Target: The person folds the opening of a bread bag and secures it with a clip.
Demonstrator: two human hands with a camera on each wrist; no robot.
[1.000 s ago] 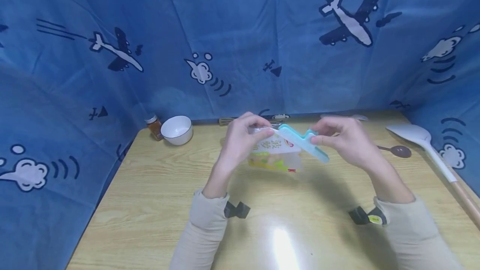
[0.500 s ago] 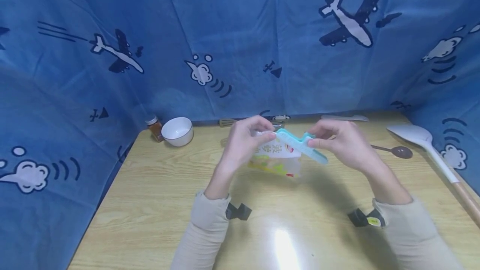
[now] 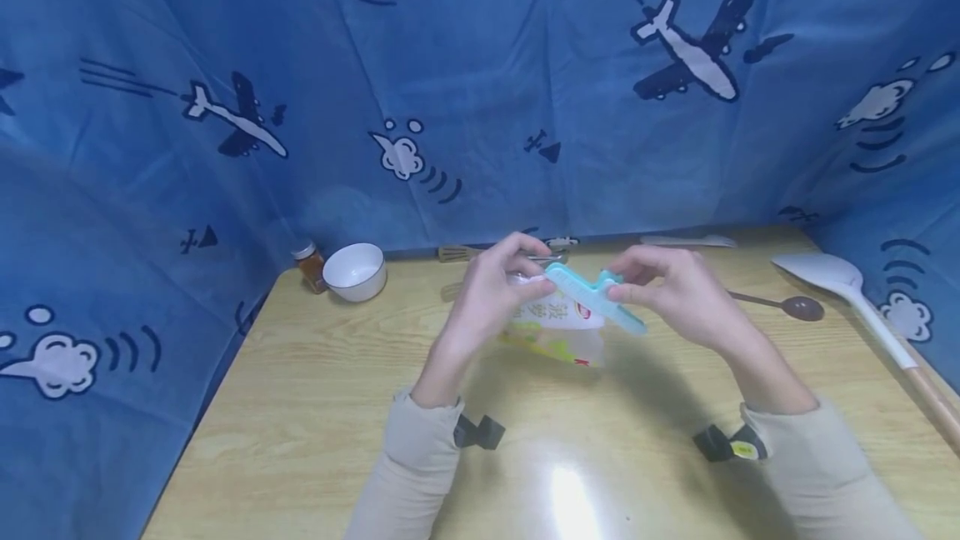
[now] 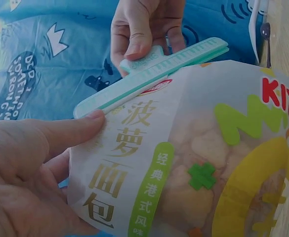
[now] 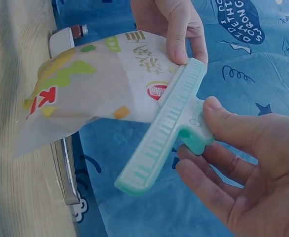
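Note:
My left hand (image 3: 495, 290) pinches one corner of a printed plastic bread bag (image 4: 193, 148), thumb in front near the top edge. The bag hangs tilted above the table, with pale pieces showing through its clear part. A mint-green bag clip (image 5: 164, 128) lies along the bag's top edge, one end right at my left thumb. My right hand (image 3: 667, 286) pinches the clip's handle between thumb and fingers. In the right wrist view, the clip's other end sticks out past the bag (image 5: 100, 84).
A white bowl (image 3: 355, 272) and a small brown jar (image 3: 308, 267) stand at the back left of the wooden table (image 3: 300, 423). At the right lie a brown spoon (image 3: 801, 307) and a big white spoon (image 3: 825, 269) with a wooden handle. A blue curtain (image 3: 480, 65) hangs behind.
The clip and my right hand have shifted slightly left, closer to my left hand. Both hands keep their grip, and the whole head view has tilted up a little.

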